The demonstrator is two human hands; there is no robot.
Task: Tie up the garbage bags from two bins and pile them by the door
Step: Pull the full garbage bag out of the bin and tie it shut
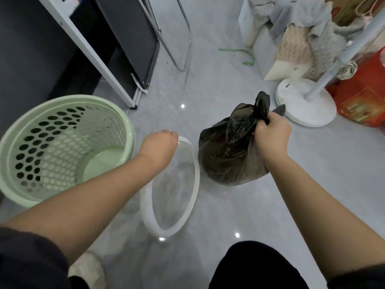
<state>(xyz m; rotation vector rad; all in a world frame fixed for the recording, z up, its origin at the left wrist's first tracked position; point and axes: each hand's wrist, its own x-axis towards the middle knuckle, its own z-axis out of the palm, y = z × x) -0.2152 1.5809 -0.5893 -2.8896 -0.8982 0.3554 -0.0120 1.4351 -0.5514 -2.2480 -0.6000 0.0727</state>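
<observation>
A full black garbage bag (225, 155) sits on the grey floor right of centre, its neck gathered into upright ears. My right hand (270, 134) grips that neck from the right. A white plastic ring (194, 163), the bin's rim piece, lies flat on the floor just left of the bag. My left hand (159, 143) hovers over the ring's far edge with fingers curled downward and out of sight; whether it holds the ring is unclear. The pale green perforated bin (62, 147) stands at the left, with no bag inside.
A white-framed black cabinet (116, 59) and chrome chair leg (183, 49) stand behind the bin. At the right are a white fan base (304, 105), a red box (362, 101), piled cloth (308, 38) and a green strap (245, 55). My dark-clothed knee (254, 268) fills the bottom.
</observation>
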